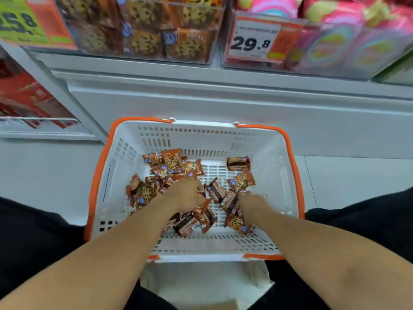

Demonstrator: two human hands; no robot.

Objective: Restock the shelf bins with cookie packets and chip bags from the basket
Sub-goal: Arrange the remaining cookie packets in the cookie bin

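1. The white basket with orange handles is parked on the floor right under the shelf, so packets can be lifted straight up into the bins.
2. The left hand is buried in the middle of the basket; its grip looks curled onto cookie packets, though the fingers are mostly hidden. The right hand is just beside it, and whether that grip is clamped or apart can't be told.
3. Count inside the basket: roughly fifteen to twenty small packets, overlapped, so no exact number. Zero chip bags are spotted in it.
4. Above the basket, one clear bin of matching cookie packets is seen, plus one bin of pink bags beside it.
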